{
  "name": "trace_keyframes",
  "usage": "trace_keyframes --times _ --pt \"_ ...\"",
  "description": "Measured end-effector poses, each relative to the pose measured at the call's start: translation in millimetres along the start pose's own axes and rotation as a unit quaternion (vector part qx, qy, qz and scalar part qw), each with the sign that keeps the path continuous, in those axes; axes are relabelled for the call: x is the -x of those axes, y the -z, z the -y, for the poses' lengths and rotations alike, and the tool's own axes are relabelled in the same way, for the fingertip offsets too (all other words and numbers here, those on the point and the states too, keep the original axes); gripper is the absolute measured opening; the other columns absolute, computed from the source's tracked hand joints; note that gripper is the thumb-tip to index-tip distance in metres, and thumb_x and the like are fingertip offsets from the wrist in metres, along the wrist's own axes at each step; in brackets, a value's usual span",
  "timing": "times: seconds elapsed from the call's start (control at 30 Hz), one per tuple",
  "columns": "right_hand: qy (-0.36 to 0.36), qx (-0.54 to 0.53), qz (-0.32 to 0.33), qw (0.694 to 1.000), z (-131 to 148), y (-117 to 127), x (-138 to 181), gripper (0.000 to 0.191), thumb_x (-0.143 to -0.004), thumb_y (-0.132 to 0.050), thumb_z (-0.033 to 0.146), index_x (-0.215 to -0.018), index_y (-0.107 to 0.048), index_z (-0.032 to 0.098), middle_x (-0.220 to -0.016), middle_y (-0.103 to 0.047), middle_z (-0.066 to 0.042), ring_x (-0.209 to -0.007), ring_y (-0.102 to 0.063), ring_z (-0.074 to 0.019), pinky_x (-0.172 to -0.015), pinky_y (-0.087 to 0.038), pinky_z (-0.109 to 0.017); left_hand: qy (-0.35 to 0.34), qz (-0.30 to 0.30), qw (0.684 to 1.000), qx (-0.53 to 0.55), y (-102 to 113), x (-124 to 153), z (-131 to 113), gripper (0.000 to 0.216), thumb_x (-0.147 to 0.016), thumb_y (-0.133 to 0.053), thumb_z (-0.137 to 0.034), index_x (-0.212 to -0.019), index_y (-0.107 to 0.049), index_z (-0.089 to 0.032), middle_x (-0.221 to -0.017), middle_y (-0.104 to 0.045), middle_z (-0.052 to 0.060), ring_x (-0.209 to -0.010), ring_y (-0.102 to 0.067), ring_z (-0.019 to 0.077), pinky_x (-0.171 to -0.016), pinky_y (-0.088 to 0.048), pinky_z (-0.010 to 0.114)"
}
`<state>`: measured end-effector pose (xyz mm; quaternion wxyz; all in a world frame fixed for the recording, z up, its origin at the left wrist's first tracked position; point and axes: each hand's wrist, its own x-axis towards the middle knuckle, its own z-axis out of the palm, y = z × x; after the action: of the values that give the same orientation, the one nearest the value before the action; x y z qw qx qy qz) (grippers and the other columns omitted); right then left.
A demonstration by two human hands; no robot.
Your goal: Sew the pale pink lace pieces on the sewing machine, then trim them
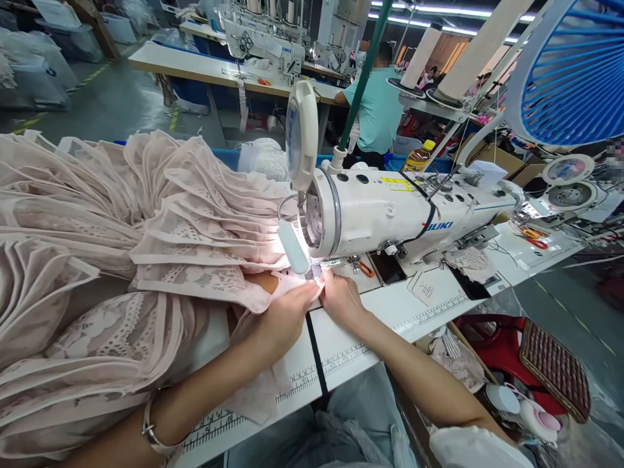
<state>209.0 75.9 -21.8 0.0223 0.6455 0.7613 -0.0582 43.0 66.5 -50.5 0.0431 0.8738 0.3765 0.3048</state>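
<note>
Fingers (307, 294) of two hands (286, 321) (344, 301) hold one pink cloth (286, 285).

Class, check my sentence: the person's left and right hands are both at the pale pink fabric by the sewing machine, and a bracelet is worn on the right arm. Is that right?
Not quite: the head view shows the bracelet on the left arm. The left hand and right hand are indeed both at the pale pink fabric by the sewing machine.

Pale-pink lace fabric stack (110, 325) has floral pattern. White sewing machine (368, 218) carries blue lettering (440, 226), yellow rectangular label (396, 184). Round fan guard (578, 75) is blue. Red plastic chair (504, 341) has brown checked cushion (556, 369).
</note>
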Motion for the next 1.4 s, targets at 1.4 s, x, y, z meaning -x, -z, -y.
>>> trace_keyframes --times 1.4 --pt "0.215 -0.019 -0.091 0.972 -35 -14 -5 0.044 -0.096 -0.027 0.009 -0.128 -0.056 0.016 -0.123 -0.063 -0.007 -0.113 -0.054 -0.0200 -0.103 -0.043 -0.040 -0.091 -0.005 0.983 -0.159 -14 0 -12 0.039 -0.086 -0.037 -0.001 -0.118 -0.060 -0.001 -0.123 -0.064 0.016 -0.118 -0.058 0.0242 -0.105 -0.040 0.038"
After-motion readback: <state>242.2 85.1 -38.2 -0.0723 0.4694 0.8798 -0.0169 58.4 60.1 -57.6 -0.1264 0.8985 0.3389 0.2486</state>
